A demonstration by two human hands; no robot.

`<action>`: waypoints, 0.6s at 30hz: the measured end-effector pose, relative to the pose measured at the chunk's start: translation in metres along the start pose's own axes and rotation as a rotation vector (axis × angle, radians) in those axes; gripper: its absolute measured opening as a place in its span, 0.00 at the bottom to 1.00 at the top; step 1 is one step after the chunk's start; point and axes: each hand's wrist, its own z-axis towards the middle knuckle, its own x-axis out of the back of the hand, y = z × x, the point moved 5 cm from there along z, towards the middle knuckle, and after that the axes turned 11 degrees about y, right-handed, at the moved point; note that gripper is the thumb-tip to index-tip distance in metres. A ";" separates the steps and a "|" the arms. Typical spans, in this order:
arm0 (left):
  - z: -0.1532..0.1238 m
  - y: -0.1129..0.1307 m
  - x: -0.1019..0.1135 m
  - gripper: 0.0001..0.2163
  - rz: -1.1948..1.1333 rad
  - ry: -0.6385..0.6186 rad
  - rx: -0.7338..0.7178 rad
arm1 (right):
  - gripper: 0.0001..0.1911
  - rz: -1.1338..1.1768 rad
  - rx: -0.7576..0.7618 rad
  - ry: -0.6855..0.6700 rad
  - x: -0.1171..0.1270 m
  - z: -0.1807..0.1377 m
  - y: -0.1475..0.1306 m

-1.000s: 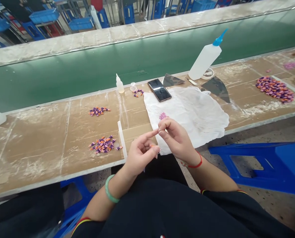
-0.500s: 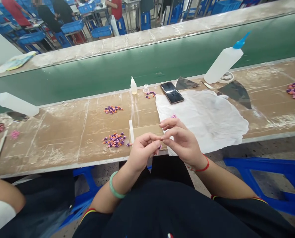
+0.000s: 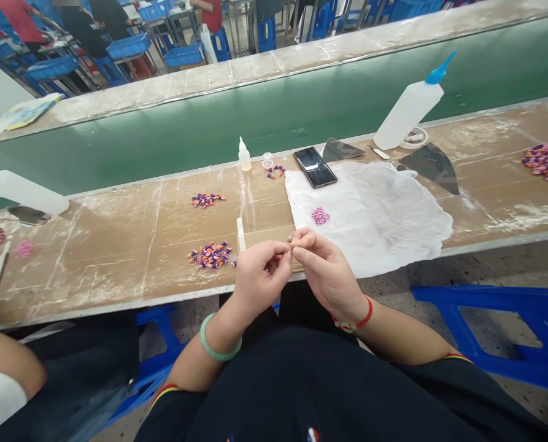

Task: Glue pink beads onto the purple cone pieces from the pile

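Note:
My left hand (image 3: 258,276) and my right hand (image 3: 322,269) meet fingertip to fingertip over the near edge of the cardboard-covered bench (image 3: 117,245). Both are pinched shut around a tiny orange piece (image 3: 280,255) held between them. Just left of my left hand lies a heap of small purple and orange pieces (image 3: 209,255). A white stick (image 3: 241,234) lies beside that heap. Beyond my right hand, a little pink cluster (image 3: 320,215) rests on a crumpled white sheet (image 3: 384,215).
A phone (image 3: 315,166), a small glue bottle (image 3: 244,155) and two more purple-orange heaps (image 3: 207,199) (image 3: 275,171) lie farther back. Large squeeze bottles (image 3: 409,107) (image 3: 23,192) stand right and left. Another heap (image 3: 547,161) lies far right. A neighbour's arm (image 3: 7,362) shows bottom left. Blue stool (image 3: 499,319) at right.
Both hands have drawn closer together and lower, toward the bench edge, tightening their pinch. The pink cluster, earlier hidden behind my right hand, now shows. The view has shifted slightly.

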 end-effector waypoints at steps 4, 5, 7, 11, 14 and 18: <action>0.000 -0.004 -0.001 0.08 -0.041 -0.017 0.080 | 0.05 -0.053 -0.016 -0.061 0.002 0.002 -0.004; 0.000 -0.007 -0.002 0.07 -0.087 -0.044 0.143 | 0.03 -0.078 -0.009 -0.092 0.003 0.004 -0.008; -0.001 -0.012 -0.003 0.07 -0.188 -0.115 0.286 | 0.03 -0.168 0.018 -0.166 0.003 0.007 -0.017; -0.003 -0.017 -0.002 0.08 -0.286 -0.212 0.438 | 0.05 -0.487 0.133 -0.344 -0.001 0.013 -0.039; -0.003 -0.018 -0.001 0.08 -0.262 -0.272 0.454 | 0.05 -0.617 0.206 -0.426 -0.006 0.013 -0.047; -0.002 -0.016 -0.001 0.08 -0.221 -0.346 0.449 | 0.06 -0.673 0.234 -0.474 -0.009 0.011 -0.048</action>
